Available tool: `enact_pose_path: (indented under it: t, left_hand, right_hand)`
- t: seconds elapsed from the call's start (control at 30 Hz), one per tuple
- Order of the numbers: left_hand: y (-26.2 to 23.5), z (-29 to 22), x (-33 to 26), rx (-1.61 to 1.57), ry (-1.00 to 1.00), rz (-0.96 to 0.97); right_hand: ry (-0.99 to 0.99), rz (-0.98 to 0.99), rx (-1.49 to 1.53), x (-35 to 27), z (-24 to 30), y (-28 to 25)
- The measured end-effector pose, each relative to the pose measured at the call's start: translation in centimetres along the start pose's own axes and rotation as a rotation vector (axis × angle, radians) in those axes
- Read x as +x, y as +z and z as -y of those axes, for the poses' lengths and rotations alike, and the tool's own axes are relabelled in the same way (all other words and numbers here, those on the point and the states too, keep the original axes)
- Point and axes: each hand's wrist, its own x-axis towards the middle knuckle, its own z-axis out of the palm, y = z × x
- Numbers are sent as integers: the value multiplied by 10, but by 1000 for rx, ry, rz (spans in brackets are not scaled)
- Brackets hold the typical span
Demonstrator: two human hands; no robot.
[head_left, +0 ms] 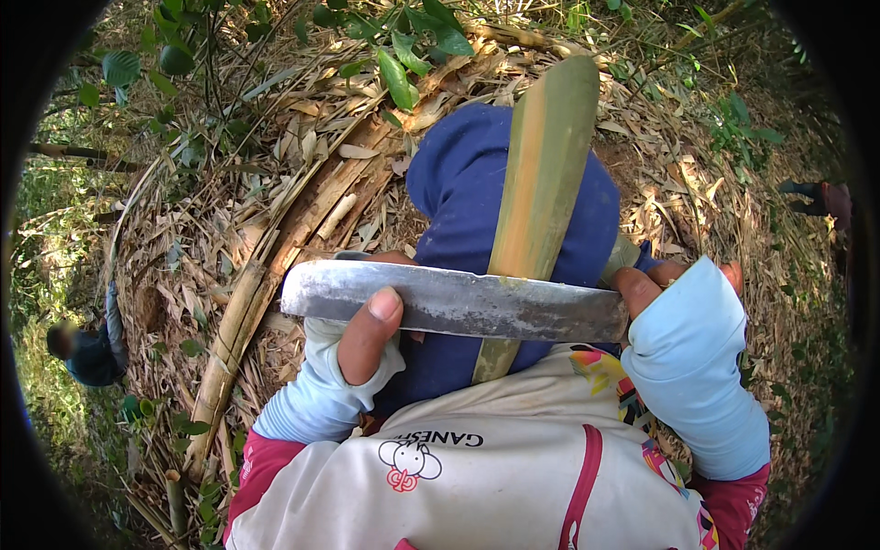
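Note:
A wide grey steel blade (458, 302) lies crosswise in front of me over a long green-yellow bamboo strip (543, 183) that runs away from my body. My left hand (362, 335), in a pale blue sleeve, presses its thumb on the blade's left part. My right hand (674, 321) grips the blade's right end, where the handle is hidden by my fingers. The strip rests on my knee in blue trousers (463, 179).
Dry bamboo husks and leaves (302, 183) cover the ground, with split bamboo culms (243, 312) at the left. Green leafy branches (403, 55) hang at the top. Another person (87, 353) crouches at the far left, and someone's foot (825, 200) shows at the right.

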Motion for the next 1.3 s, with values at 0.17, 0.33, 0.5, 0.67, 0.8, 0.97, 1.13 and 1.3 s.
enact_pose_path:
  t: [0.17,0.33,0.5,0.67,0.8,0.97,1.13,1.3]
  left_hand:
    - [-3,4,3,-69,-27,8]
    - [-5,6,5,-97,-34,9]
    - [-6,8,10,-123,-55,32]
    - [-5,4,14,-118,-44,85]
    - [-6,5,19,-121,-44,118]
    - [-2,3,19,-119,-30,70]
    - [-2,5,23,-157,-11,62]
    - [1,5,29,-213,-10,35]
  right_hand:
    - [4,-3,-39,4,2,-8]
    - [-8,38,-37,9,1,-18]
    - [22,-38,-43,8,-1,-14]
    - [35,-51,-43,9,-1,-13]
    - [65,-34,-13,10,-2,-15]
    - [28,-48,-21,12,-1,-21]
    - [36,-138,-13,11,-3,-19]
    - [37,-39,-56,17,-1,-31]
